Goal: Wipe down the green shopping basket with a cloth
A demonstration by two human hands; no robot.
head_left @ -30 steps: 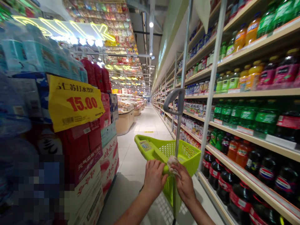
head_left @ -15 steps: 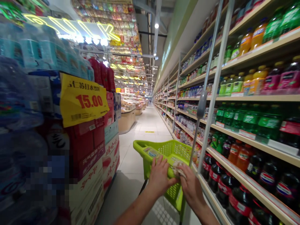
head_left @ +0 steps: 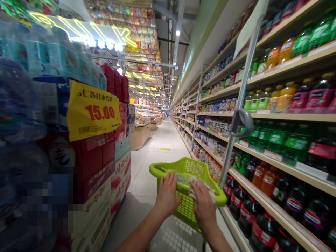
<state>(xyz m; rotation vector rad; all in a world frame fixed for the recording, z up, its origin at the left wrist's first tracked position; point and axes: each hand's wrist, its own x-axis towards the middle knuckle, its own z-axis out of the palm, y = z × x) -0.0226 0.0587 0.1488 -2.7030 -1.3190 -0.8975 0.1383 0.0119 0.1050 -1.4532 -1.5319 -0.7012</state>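
A small green plastic shopping cart with perforated basket walls stands before me. My left hand is closed over the left part of its handle bar, fingers across the top and thumb below. Along the right part of that bar, my right hand presses a crumpled whitish cloth, partly hidden by the fingers. Between my hands, a clear-covered label panel shows on the handle. A pole with a grey loop grip rises at the cart's right, a pale flag near its top.
Shelves of bottled drinks line the right side close to the cart. Stacked drink cartons and wrapped bottles stand at left, with a yellow price sign. Ahead runs a tiled aisle past a food display.
The cart has turned so its handle bar faces me more squarely. My right hand and the cloth have moved slightly left; my left hand has moved left. The loop grip now shows broadside.
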